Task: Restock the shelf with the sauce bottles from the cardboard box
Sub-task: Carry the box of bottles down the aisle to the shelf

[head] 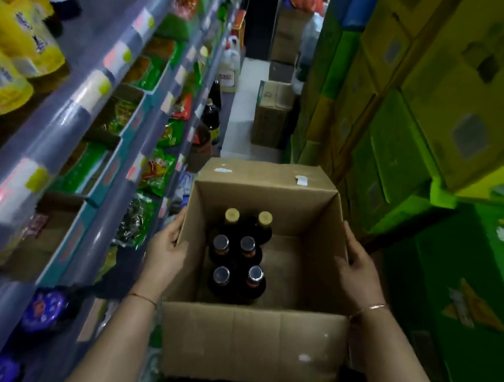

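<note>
Tiered grey shelves (71, 126) along the left of a narrow shop aisle carry yellow bottles (20, 46) on top, green snack packets (157, 173) below and dark bottles (211, 120) farther along, while cardboard cartons (271, 115) stand on the pale floor (244, 107).

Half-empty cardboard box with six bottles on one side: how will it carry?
The cardboard box likely pulls down toward the left hand, since all six bottles crowd that side. The bottles may slide or tip into the bare right half. Walls look thin and open-topped, so they probably flex under the right hand.
</note>
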A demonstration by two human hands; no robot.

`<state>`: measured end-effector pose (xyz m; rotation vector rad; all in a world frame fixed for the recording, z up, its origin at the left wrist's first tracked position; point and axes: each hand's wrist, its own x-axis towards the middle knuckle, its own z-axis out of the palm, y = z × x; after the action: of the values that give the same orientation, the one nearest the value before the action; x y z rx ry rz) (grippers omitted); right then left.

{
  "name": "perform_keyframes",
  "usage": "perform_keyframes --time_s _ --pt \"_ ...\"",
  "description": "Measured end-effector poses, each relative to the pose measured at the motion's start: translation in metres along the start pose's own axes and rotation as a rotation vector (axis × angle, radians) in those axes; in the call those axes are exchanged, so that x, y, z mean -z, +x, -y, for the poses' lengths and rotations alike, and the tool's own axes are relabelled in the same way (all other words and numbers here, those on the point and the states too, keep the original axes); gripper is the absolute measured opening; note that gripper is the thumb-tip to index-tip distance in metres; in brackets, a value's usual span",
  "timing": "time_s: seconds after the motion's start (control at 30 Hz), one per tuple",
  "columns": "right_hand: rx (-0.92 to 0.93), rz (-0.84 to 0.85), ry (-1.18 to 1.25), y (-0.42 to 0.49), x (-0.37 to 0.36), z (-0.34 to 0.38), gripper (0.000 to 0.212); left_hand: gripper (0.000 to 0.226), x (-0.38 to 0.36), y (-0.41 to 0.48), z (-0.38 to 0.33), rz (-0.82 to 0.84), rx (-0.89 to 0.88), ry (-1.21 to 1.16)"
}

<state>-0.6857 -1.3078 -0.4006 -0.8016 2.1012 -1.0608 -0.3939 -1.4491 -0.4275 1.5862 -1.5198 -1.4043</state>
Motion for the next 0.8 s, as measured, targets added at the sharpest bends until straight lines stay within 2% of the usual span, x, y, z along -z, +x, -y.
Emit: perform_keyframes --time_s 0.53,0.7,0.8 --pt "-0.106 -0.001 0.061 0.245 -0.044 0.062 0.071 0.066 -0.048 0.262 -0.049 0.099 0.03 -0.006" --pt "-0.112 0.009 0.06 0.312 -0.051 0.078 0.068 0.065 -0.063 0.324 -0.068 0.072 -0.038 0.025" --pt "-0.1 0.016 0.055 0.348 -0.057 0.08 0.068 0.067 -0.072 0.357 -0.072 0.07 -0.019 0.022"
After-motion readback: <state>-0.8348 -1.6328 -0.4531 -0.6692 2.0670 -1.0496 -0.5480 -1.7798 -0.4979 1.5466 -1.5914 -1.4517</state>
